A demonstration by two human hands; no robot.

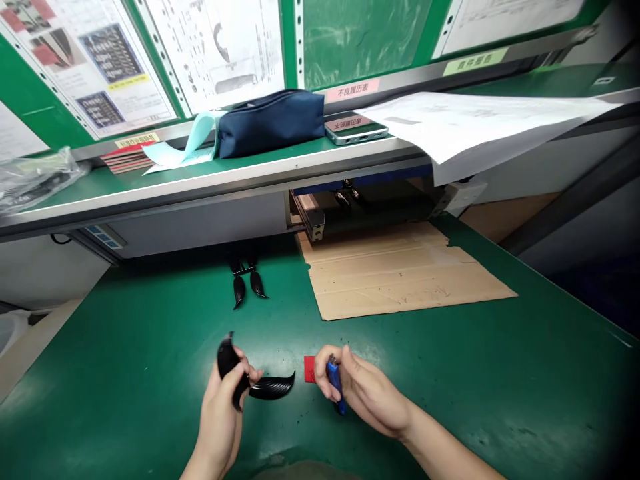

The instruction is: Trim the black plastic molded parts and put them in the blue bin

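And here we are over the green counter (125,347), with the left grip (220,417) closed firmly around a glossy black curved plastic part (273,387), its leaf-shaped tip poking out toward three o'clock. The right grip (367,393) has its fingers curled tight around a slim blue tool (335,381), though we can't tell exactly what kind; its lower end points down at the counter. Between the two hands, a small red paper square (310,369) lies just beside the right grip. At twelve o'clock from the left grip, two more black curved parts (249,283) lie side by side, and a flattened cardboard sheet (400,273) sits off toward one o'clock. Up on the shelf we've got a navy zip pouch (273,123), a smartphone (356,128) and a drooping stack of paper (475,127).
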